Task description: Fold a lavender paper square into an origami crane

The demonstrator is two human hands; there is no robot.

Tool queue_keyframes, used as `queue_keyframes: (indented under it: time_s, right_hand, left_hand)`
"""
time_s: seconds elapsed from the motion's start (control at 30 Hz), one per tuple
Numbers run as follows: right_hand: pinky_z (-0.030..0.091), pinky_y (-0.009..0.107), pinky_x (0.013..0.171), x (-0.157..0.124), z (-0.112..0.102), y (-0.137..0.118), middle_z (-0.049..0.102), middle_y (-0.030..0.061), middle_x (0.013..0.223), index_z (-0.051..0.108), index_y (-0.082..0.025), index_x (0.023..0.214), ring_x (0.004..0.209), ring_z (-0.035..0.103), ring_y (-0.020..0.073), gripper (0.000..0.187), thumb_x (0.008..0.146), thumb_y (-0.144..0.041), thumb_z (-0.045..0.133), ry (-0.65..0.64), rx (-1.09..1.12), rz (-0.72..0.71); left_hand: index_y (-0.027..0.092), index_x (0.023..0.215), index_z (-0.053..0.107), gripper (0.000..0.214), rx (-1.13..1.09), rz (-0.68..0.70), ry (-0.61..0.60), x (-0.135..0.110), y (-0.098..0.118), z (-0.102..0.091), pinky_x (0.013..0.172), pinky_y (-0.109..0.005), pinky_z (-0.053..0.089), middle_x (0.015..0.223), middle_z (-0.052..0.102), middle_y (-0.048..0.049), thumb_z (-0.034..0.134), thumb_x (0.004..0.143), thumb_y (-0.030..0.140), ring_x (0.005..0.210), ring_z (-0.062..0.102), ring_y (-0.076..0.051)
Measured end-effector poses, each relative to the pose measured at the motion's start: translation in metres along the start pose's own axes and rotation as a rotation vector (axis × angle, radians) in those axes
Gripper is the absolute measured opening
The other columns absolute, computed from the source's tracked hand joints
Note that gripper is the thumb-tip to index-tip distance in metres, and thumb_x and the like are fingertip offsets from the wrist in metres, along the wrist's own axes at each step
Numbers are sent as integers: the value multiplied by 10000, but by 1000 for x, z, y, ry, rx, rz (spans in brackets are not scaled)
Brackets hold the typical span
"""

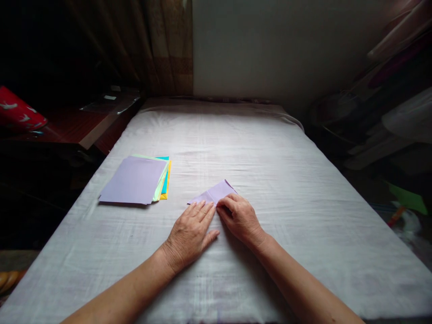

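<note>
A small folded piece of purple paper (218, 191) lies on the cloth-covered table (209, 144) in front of me. My left hand (192, 229) rests flat, its fingertips on the paper's near left edge and its thumb apart. My right hand (240, 217) is closed at the paper's near right side, thumb and forefinger pinched together at its edge. The right fingers cover part of the paper there. To the left is a stack of coloured paper sheets (135, 180), purple on top, with green, blue and yellow edges showing beneath.
A dark red wooden surface (67, 128) stands beyond the table's left edge, bearing a red patterned cylinder (20, 110) and a clear plastic sleeve (113, 100). A curtain (162, 49) hangs at the back. Dim, blurred items, including a green piece (407, 198), lie off the right edge.
</note>
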State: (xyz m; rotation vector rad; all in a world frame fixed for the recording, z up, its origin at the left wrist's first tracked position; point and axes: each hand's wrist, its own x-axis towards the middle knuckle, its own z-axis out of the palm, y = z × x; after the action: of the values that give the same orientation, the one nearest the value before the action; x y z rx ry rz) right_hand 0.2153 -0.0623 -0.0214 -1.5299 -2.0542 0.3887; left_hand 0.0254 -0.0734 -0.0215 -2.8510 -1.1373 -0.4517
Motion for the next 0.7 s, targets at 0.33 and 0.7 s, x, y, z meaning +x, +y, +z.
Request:
queue_keyframes:
  time_s: [0.33,0.7]
  right_hand:
    - [412,279,717,-1,0,0,636,25,815,670,-216,840,766,576,173,86,878,-187,599,13,-2,4]
    - [456,290,748,-5,2,7,664,40,851,672,-221,879,807,607,185,139,897,-167,546,71,96,-34]
  left_hand:
    - [130,1349,552,493,99,-42,1,-28,-40,-14,1067,-468,418,1376,584,-126,366,1002,427,1271,547,-282]
    - [127,1261,609,426,106,-73,83,-30,-48,-15,1005,-481,455,1290,650,-121,403,995,389,1204,591,-305]
